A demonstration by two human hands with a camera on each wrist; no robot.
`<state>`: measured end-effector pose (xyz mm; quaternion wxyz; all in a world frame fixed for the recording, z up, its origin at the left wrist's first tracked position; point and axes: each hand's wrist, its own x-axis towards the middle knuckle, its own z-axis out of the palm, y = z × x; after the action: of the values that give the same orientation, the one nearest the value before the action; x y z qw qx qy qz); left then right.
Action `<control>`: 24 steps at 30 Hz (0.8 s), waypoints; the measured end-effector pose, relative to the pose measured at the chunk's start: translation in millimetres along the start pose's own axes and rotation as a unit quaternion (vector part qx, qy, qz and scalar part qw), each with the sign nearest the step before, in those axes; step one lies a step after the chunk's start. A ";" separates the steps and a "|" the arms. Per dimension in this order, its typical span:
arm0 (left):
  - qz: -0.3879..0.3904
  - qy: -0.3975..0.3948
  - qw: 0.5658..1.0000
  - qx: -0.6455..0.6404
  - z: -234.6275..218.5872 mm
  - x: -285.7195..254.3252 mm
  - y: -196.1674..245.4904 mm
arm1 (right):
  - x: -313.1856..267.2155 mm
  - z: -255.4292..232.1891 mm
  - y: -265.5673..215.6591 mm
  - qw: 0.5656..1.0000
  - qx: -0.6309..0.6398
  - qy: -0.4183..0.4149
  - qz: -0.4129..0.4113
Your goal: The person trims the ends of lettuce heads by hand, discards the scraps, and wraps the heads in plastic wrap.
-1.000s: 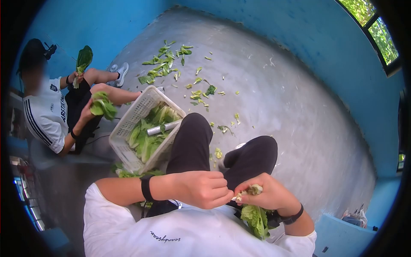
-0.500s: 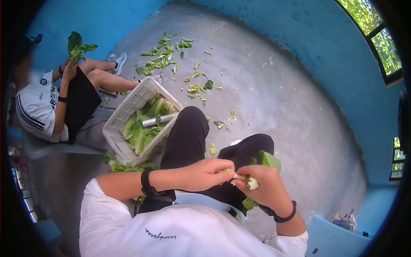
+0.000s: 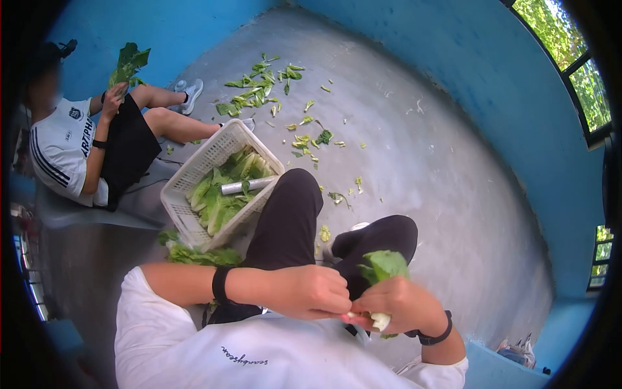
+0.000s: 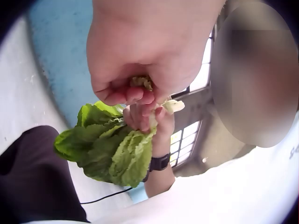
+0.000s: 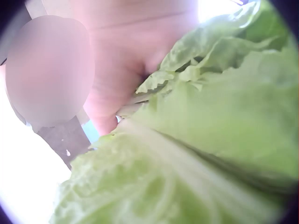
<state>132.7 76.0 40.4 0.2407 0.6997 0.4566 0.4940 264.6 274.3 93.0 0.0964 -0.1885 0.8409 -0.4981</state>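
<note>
My right hand (image 3: pixel 395 303) grips a leafy green lettuce (image 3: pixel 387 264) round its base, the pale cut stem end (image 3: pixel 381 320) poking out by the thumb. Broad ruffled leaves (image 5: pixel 224 135) fill much of the right wrist view. Close against it, my left hand (image 3: pixel 311 293) has its fingers curled at the stem end, and in the left wrist view a small crinkled leaf scrap (image 4: pixel 141 83) shows inside those fingers. The lettuce leaves (image 4: pixel 112 144) hang out below the right hand there. Both hands are over my lap.
A white plastic crate (image 3: pixel 181 188) with lettuce and a silvery roll (image 3: pixel 247 185) stands by my left knee. More lettuce (image 3: pixel 201 253) lies beside it. Torn leaves (image 3: pixel 256 91) litter the floor ahead. Another person (image 3: pixel 78 149) sits at left holding greens (image 3: pixel 129 61).
The lettuce has turned in my right hand, its leaves swinging from below the hand to above it. My left hand has stayed close to the stem. The other person's hands have come together.
</note>
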 end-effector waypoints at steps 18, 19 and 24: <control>-0.380 0.246 0.800 -0.393 -7.1 -13.8 -41.1 | 6.7 -44.6 38.1 0.896 0.015 0.313 0.316; -0.391 0.268 0.765 -0.436 -0.7 -15.1 -47.9 | 6.2 -45.5 41.0 0.894 0.049 0.323 0.307; -0.382 0.384 0.692 -0.478 17.3 -5.7 -52.9 | 7.1 -38.9 52.8 0.866 0.231 0.350 0.273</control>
<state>126.7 97.7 -10.9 0.5139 0.0048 0.4394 0.7367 232.9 325.4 66.0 -0.0314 0.2630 0.6979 -0.6654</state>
